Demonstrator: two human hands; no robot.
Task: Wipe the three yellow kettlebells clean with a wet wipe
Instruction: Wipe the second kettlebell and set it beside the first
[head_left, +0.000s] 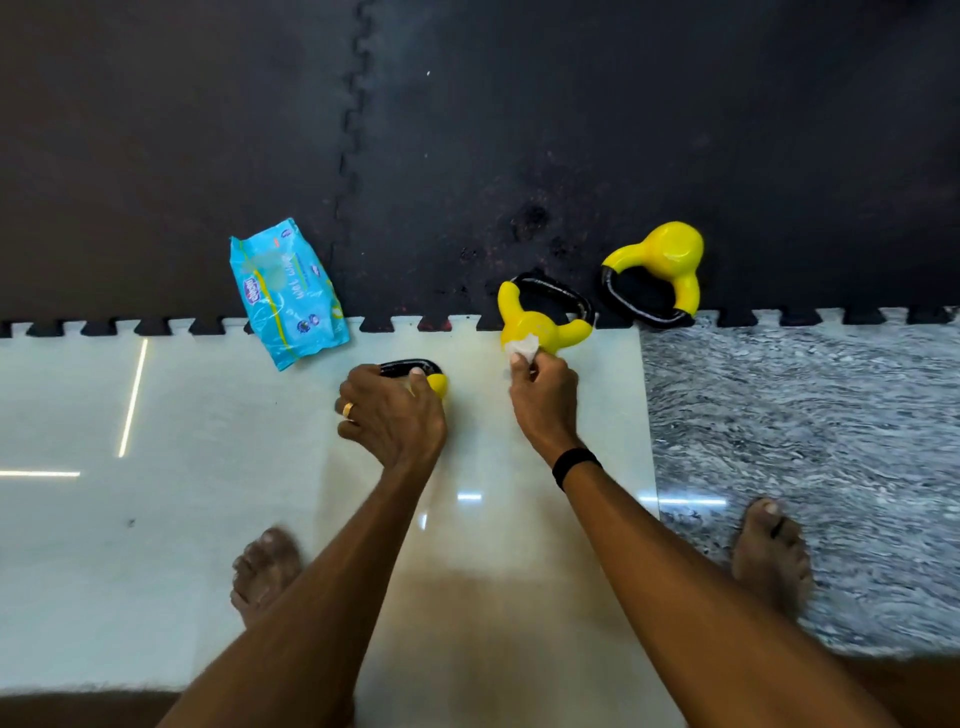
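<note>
Three yellow kettlebells with black handles lie on the floor. My left hand (392, 410) grips the nearest kettlebell (415, 375), covering most of its yellow body. My right hand (543, 392) pinches a crumpled white wet wipe (522, 347) against the body of the middle kettlebell (540, 325), which lies on its side at the mat's edge. The third kettlebell (660, 273) lies further right on the black mat, untouched.
A blue pack of wet wipes (288, 293) lies to the left, across the edge of the black interlocking mat (467, 156). Pale glossy tile (182, 467) is below, grey marble (805, 415) to the right. My bare feet (265, 571) stand near the bottom.
</note>
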